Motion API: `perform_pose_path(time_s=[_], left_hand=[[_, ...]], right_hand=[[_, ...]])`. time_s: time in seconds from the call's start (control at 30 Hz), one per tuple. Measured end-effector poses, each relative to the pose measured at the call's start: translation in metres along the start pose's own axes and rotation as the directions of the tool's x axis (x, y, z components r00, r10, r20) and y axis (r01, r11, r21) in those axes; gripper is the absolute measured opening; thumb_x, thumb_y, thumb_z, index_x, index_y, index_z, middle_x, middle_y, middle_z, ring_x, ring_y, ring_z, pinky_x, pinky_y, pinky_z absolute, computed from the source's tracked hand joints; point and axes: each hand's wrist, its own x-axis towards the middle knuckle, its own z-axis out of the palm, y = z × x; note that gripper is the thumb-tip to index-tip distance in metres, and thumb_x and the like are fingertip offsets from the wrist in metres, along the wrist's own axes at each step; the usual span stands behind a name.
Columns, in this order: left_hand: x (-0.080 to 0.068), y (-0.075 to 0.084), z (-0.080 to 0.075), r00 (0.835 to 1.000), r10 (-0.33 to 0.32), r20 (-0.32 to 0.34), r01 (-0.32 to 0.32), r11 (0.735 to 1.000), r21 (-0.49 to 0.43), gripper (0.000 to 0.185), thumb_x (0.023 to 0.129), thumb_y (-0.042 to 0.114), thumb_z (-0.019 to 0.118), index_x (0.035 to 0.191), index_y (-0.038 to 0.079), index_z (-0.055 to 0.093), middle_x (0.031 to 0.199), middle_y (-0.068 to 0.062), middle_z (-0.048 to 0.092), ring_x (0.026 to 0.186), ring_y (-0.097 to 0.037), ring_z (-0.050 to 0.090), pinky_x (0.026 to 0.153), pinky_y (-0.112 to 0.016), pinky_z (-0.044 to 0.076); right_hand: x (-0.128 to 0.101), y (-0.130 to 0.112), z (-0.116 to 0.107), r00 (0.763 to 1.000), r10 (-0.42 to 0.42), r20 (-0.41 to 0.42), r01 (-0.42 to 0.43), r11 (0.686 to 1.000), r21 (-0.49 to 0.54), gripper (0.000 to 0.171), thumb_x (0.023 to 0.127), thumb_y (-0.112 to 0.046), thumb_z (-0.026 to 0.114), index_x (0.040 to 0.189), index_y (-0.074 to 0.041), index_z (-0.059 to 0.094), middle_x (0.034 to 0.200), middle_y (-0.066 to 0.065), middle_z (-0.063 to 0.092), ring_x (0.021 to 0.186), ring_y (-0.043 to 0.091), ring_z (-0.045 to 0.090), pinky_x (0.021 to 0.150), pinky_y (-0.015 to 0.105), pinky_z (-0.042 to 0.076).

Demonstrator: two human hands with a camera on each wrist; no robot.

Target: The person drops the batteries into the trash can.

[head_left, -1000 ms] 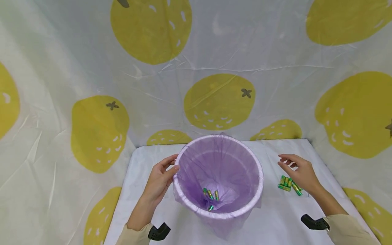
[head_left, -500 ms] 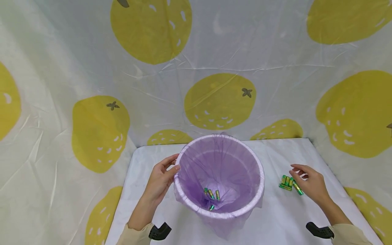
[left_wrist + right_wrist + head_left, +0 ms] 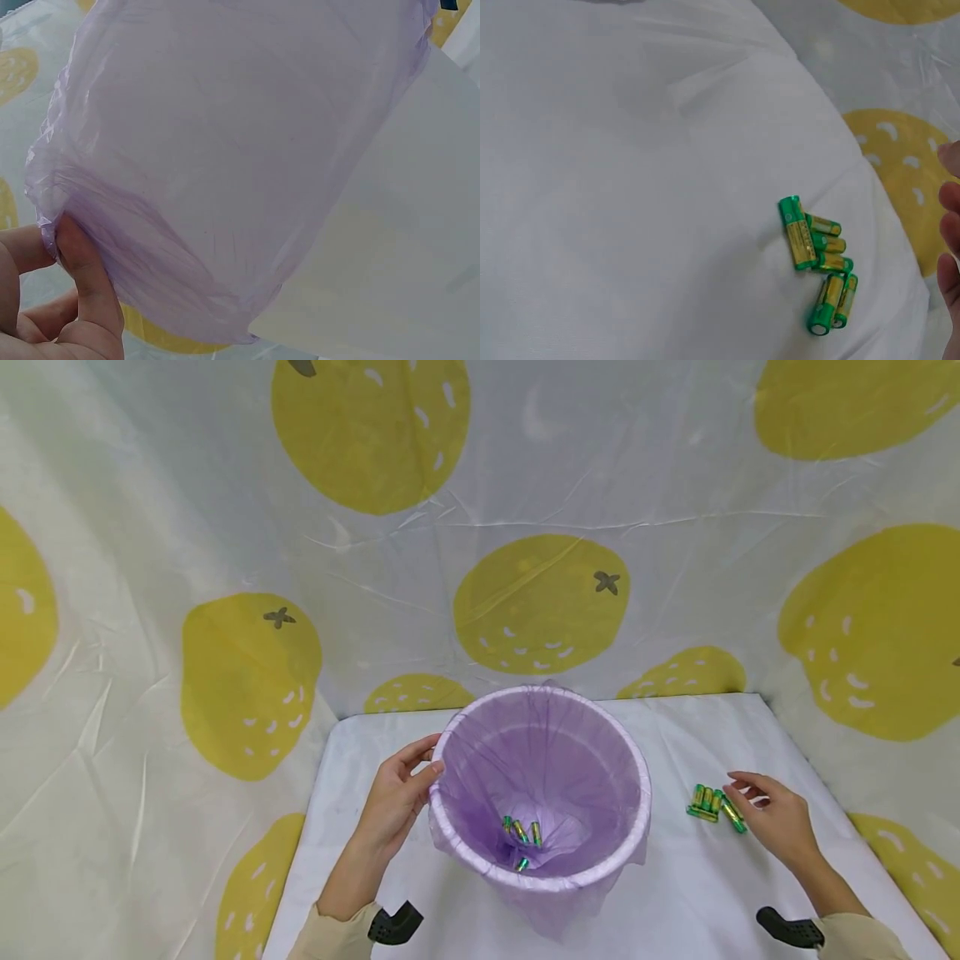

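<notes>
Two hands are at work. Left hand (image 3: 393, 802) holds the rim of the purple bin (image 3: 450, 752), thumb pressing its soft, thin bag. Some batteries (image 3: 520, 837) lie deep inside. On the white surface (image 3: 675, 893), more batteries (image 3: 712, 803) lie in a little pile, small, hard, smooth, probably quick to roll; pinch one round its middle. Right hand (image 3: 776, 818) hovers just beside them, fingers loose, holding nothing, nothing between

Purple-lined plastic bin (image 3: 480, 860) stood mid-table (image 3: 675, 902), green batteries (image 3: 521, 839) inside, loose green battery cluster (image 3: 714, 805) lay to its right
</notes>
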Motion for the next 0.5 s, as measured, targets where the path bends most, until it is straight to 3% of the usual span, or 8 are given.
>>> perform_pose_path(time_s=[0.33, 0.5], left_hand=[[0.000, -0.002, -0.001, 1.000, 0.002, -0.008, -0.002, 1.000, 0.009, 0.050, 0.098, -0.006, 0.065, 0.145, -0.012, 0.048, 0.115, -0.013, 0.051, 0.080, -0.013, 0.063, 0.065, -0.021, 0.055], [0.001, -0.002, 0.000, 1.000, 0.009, -0.004, -0.009, 1.000, 0.010, 0.050, 0.097, -0.006, 0.065, 0.144, -0.012, 0.048, 0.114, -0.013, 0.051, 0.080, -0.013, 0.063, 0.065, -0.021, 0.055]], right_hand=[[-0.019, 0.028, 0.017, 0.997, 0.064, -0.032, -0.065, 0.997, -0.034, 0.025, 0.088, -0.006, 0.080, 0.111, 0.003, 0.073, 0.091, 0.015, 0.070, 0.076, -0.008, 0.048, 0.063, 0.007, 0.040], [-0.035, 0.045, 0.028, 0.987, 0.154, -0.043, -0.157, 0.984, -0.084, 0.025, 0.089, -0.011, 0.079, 0.109, 0.003, 0.074, 0.090, 0.014, 0.071, 0.074, -0.003, 0.050, 0.059, 0.015, 0.040]])
